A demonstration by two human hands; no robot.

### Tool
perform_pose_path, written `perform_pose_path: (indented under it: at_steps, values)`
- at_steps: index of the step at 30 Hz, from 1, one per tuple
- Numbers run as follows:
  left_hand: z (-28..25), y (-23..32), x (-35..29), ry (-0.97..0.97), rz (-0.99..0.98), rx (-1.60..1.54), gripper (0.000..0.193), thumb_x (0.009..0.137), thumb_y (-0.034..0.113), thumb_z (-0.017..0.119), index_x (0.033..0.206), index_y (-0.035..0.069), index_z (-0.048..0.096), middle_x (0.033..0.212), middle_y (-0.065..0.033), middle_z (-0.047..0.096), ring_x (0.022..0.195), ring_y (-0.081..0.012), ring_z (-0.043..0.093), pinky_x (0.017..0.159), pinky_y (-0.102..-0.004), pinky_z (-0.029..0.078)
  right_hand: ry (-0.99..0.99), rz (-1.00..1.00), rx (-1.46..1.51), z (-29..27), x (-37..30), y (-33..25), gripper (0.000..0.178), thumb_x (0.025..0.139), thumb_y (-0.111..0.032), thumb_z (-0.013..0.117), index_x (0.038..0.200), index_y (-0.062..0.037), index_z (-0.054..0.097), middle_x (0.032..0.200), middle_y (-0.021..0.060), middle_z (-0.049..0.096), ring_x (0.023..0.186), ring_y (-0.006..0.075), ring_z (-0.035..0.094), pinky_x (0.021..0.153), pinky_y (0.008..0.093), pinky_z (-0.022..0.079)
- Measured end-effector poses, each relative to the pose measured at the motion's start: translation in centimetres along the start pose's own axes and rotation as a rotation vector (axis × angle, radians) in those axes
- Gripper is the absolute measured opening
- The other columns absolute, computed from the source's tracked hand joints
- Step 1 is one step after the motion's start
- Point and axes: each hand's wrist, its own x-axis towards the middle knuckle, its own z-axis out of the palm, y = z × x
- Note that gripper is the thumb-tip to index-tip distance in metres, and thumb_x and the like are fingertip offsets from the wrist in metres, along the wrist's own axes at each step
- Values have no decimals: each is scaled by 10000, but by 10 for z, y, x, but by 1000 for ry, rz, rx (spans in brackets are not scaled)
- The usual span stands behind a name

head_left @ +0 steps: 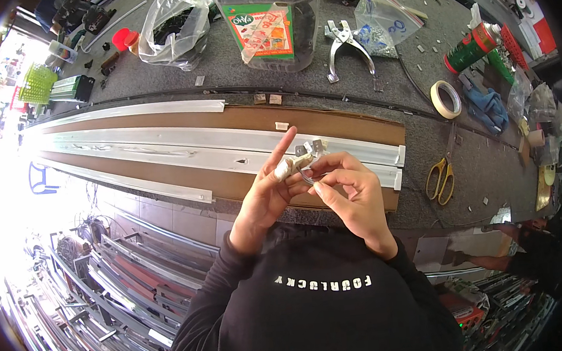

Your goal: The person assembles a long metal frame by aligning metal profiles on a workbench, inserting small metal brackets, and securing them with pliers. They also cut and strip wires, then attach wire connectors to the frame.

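The left hand (263, 203) has its fingers clamped on a pale bundle (286, 169), forefinger raised toward one o'clock; the right hand (357, 199) pinches a thin grey strip (306, 177) just beside it. Both are held over pale rails (192, 141) on the tabletop (364, 99). From the bundle, pliers (340, 33) lie at one, yellow-handled scissors (446, 159) at three.

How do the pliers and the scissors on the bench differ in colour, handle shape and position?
Colour: the pliers are silvery, while the scissors have yellow handles.
Handles: the pliers' are two open-ended arms spread apart; the scissors' are closed loops side by side.
Position: the pliers lie farther from the person, beside a clear plastic bag; the scissors lie nearer and farther right.
Shared: both rest on the grey bench, handles toward the person.
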Motion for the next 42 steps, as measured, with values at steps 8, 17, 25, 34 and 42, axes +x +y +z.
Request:
perform_pose_path:
  at_steps: [8,17,25,34,42]
  values:
    - [0,-3,3,22,1,62,853,926,288,676,1580,111,158,1176,-68,647,1005,-119,665,805,-279,591,27,42,51,-1,-3,-2,78,878,5,647,860,42,713,1097,105,624,1012,181,618,876,300,514]
    - [-5,-10,5,14,-9,35,854,924,306,674,1581,114,164,1071,-48,662,927,-113,661,750,-262,575,11,71,108,-2,-3,-3,81,889,33,630,866,44,707,1108,117,607,1014,185,610,895,312,503]
    - [-6,-14,5,8,-16,21,881,910,343,686,1583,107,169,1032,-52,648,832,-134,652,700,-254,538,14,52,44,-1,-4,0,71,887,-3,655,864,42,706,1049,69,597,944,142,606,838,277,488]
    - [-6,-14,3,-5,8,-33,875,908,337,689,1579,95,182,1093,-80,637,827,-147,653,725,-258,534,73,95,33,-3,-6,7,71,883,-17,669,864,30,718,1000,53,572,915,126,575,826,270,465]
    - [-6,-15,3,-15,29,-42,873,904,315,698,1576,86,189,1161,-100,625,829,-151,648,786,-268,538,55,65,-52,-6,-6,12,75,894,-4,657,858,45,700,1003,65,565,914,137,586,833,286,482]
